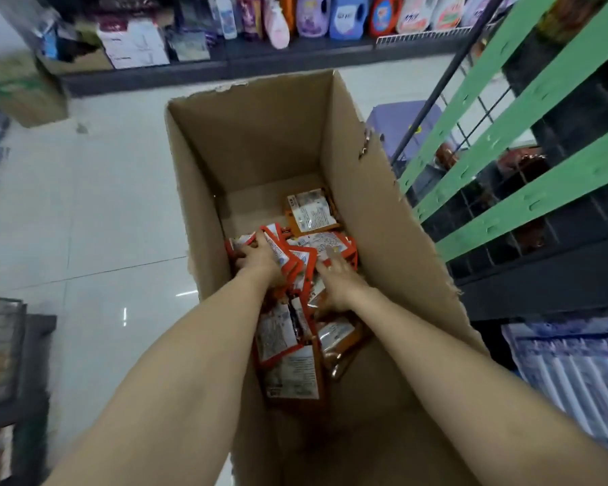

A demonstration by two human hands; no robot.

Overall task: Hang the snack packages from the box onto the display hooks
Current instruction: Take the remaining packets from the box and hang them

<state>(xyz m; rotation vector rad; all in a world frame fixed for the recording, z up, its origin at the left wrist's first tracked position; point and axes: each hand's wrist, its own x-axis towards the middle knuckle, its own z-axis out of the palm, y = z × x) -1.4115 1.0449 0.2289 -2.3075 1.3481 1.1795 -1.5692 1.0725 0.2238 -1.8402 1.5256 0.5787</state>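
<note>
A tall open cardboard box (pixel 358 163) stands on the shop floor, and both my arms reach down into it. Several orange-and-white snack packages (pixel 311 213) lie in a heap on its bottom. My left hand (pixel 258 257) grips a bunch of packages (pixel 278 245) at the left side of the heap, fingers curled round their edges. My right hand (pixel 334 280) lies on the packages at the right, fingers spread over them. The display rack (pixel 527 100) with green bars and black wire grid rises to the right of the box.
Shelves with detergent bottles (pixel 344 15) run along the back. A cardboard carton (pixel 25 89) sits on the tiled floor at the left. A purple stool (pixel 404 124) stands behind the box. Packaged goods (pixel 576 373) hang low at the right.
</note>
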